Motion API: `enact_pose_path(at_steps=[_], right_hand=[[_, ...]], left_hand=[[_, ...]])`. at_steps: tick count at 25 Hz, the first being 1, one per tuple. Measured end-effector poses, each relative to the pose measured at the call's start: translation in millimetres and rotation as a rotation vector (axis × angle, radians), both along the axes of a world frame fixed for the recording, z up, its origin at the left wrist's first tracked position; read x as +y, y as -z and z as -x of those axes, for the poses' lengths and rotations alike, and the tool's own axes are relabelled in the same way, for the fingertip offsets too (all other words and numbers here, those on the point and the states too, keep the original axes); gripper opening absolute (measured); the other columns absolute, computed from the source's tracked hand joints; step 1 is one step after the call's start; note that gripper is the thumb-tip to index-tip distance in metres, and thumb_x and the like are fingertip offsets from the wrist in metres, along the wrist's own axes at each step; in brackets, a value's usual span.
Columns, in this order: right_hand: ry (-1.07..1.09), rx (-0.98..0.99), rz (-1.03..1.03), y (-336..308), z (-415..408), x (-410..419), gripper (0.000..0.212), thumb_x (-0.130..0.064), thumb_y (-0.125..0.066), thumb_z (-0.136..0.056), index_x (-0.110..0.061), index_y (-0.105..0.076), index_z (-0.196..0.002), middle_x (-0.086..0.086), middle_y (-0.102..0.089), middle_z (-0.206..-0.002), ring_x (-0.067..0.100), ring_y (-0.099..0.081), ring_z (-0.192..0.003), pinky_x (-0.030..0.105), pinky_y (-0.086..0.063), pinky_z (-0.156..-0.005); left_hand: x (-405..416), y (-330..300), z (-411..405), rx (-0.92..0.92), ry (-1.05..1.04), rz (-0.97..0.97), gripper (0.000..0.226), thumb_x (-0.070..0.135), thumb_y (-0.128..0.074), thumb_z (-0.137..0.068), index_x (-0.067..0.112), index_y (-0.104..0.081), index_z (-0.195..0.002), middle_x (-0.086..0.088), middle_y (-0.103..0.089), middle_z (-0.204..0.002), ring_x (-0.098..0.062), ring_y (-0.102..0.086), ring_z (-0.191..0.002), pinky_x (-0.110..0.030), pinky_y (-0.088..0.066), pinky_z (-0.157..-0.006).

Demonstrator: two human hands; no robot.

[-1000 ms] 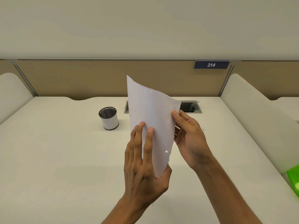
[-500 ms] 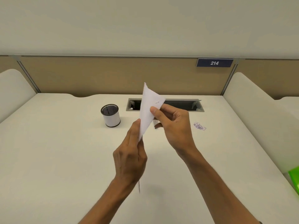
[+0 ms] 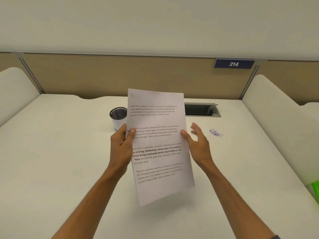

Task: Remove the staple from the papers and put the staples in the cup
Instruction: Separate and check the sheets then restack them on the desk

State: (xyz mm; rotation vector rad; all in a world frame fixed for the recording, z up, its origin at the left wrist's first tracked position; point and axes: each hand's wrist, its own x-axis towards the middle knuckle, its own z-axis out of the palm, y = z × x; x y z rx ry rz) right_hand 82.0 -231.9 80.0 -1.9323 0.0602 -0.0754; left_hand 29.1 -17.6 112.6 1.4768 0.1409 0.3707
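Observation:
The stapled papers (image 3: pixel 158 145) are held up above the desk, printed side facing me. A small dark staple (image 3: pixel 132 95) sits in their top left corner. My left hand (image 3: pixel 121 145) grips the papers' left edge, thumb on the front. My right hand (image 3: pixel 198 144) is at the right edge with fingers spread; its thumb touches the paper's edge. The cup (image 3: pixel 118 118), white with a black mesh inside, stands on the desk just left of the papers, partly hidden behind them and my left hand.
A small pile of purple-white bits (image 3: pixel 215 132) lies on the desk (image 3: pixel 51 152) right of my right hand. A cable slot (image 3: pixel 201 109) is cut in the desk behind the papers. Side partitions rise left and right; a green object (image 3: pixel 315 190) shows at the right edge.
The papers were turned from edge-on with the blank side showing to the printed side facing me. My right hand let go of the top corner and opened at the right edge.

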Motion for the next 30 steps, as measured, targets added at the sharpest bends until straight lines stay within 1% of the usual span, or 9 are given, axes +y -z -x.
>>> enact_pose_path(at_steps=[3, 6, 8, 11, 17, 21, 24, 27, 30], right_hand=[[-0.119, 0.122, -0.298, 8.5, 1.9, -0.2, 0.023, -0.024, -0.052, -0.098, -0.015, -0.063, -0.116, -0.006, -0.072, -0.100, 0.014, -0.068, -0.090, 0.026, -0.053, -0.071], [-0.092, 0.103, -0.415, 11.3, 1.2, 12.8, 0.013, -0.011, -0.054, -0.095, -0.010, -0.068, -0.097, -0.005, -0.075, -0.083, 0.009, -0.068, -0.071, 0.022, -0.053, -0.062], [-0.042, 0.094, -0.447, 14.7, -1.4, 28.2, 0.011, -0.009, -0.056, -0.095, -0.010, -0.067, -0.094, -0.005, -0.075, -0.080, 0.008, -0.069, -0.069, 0.020, -0.053, -0.060], [-0.021, 0.113, -0.428, 26.5, -6.7, 54.4, 0.011, -0.011, -0.058, -0.094, -0.010, -0.068, -0.098, 0.000, -0.076, -0.087, 0.013, -0.070, -0.075, 0.026, -0.055, -0.067], [-0.124, 0.147, -0.235, 53.7, -12.0, 127.2, 0.014, -0.018, -0.068, -0.087, -0.012, -0.075, -0.098, 0.001, -0.075, -0.088, 0.021, -0.071, -0.083, 0.035, -0.061, -0.072], [-0.196, 0.136, -0.091, 66.3, -11.6, 189.2, 0.011, -0.015, -0.071, -0.084, -0.011, -0.076, -0.092, 0.001, -0.073, -0.077, 0.016, -0.069, -0.066, 0.027, -0.059, -0.069], [-0.253, 0.167, -0.073, 75.6, -11.0, 236.7, 0.008, -0.013, -0.071, -0.082, -0.010, -0.075, -0.089, -0.001, -0.072, -0.070, 0.012, -0.069, -0.062, 0.030, -0.059, -0.072], [-0.279, 0.208, -0.079, 83.4, -12.3, 275.4, 0.006, -0.007, -0.070, -0.081, -0.009, -0.074, -0.086, -0.004, -0.070, -0.063, 0.005, -0.066, -0.055, 0.032, -0.059, -0.075], [-0.292, 0.228, -0.029, 96.3, -18.0, 302.8, 0.009, -0.007, -0.070, -0.079, -0.005, -0.072, -0.087, 0.001, -0.073, -0.067, 0.009, -0.069, -0.060, 0.037, -0.058, -0.078]], left_hand=[[17.6, 2.3, -6.6, 0.082, 0.092, 0.073, 0.022, 0.009, -0.047, -0.101, 0.016, -0.066, -0.111, -0.007, -0.075, -0.100, -0.028, -0.073, -0.088, -0.040, -0.060, -0.074], [37.3, 10.9, -11.5, 0.179, 0.145, 0.131, 0.023, 0.011, -0.050, -0.100, 0.012, -0.064, -0.118, -0.010, -0.074, -0.106, -0.028, -0.072, -0.091, -0.035, -0.060, -0.071], [52.3, 19.7, -10.5, 0.249, 0.161, 0.125, 0.025, 0.011, -0.054, -0.097, 0.010, -0.063, -0.121, -0.009, -0.074, -0.108, -0.026, -0.072, -0.091, -0.029, -0.058, -0.068], [78.8, 36.0, -3.4, 0.331, 0.105, 0.071, 0.026, 0.001, -0.059, -0.091, 0.008, -0.064, -0.116, -0.007, -0.076, -0.099, -0.021, -0.073, -0.080, -0.024, -0.055, -0.061], [157.6, 61.6, 4.3, 0.401, -0.124, -0.018, 0.024, -0.004, -0.065, -0.086, 0.008, -0.065, -0.106, -0.003, -0.077, -0.084, -0.017, -0.072, -0.066, -0.022, -0.054, -0.055], [217.8, 84.8, 4.5, 0.463, -0.309, -0.188, 0.033, 0.003, -0.071, -0.082, 0.013, -0.065, -0.112, -0.009, -0.073, -0.095, -0.022, -0.069, -0.075, -0.030, -0.052, -0.067], [256.4, 98.3, 2.4, 0.497, -0.404, -0.339, 0.035, 0.005, -0.073, -0.080, 0.016, -0.066, -0.112, -0.009, -0.068, -0.098, -0.024, -0.065, -0.085, -0.031, -0.047, -0.072], [286.6, 111.9, -2.5, 0.516, -0.427, -0.416, 0.035, 0.004, -0.070, -0.081, 0.014, -0.065, -0.113, -0.011, -0.066, -0.102, -0.021, -0.062, -0.081, -0.029, -0.046, -0.073], [311.4, 128.1, -8.2, 0.541, -0.461, -0.496, 0.037, 0.003, -0.068, -0.082, 0.012, -0.063, -0.118, -0.015, -0.067, -0.108, -0.024, -0.062, -0.083, -0.034, -0.049, -0.077]])
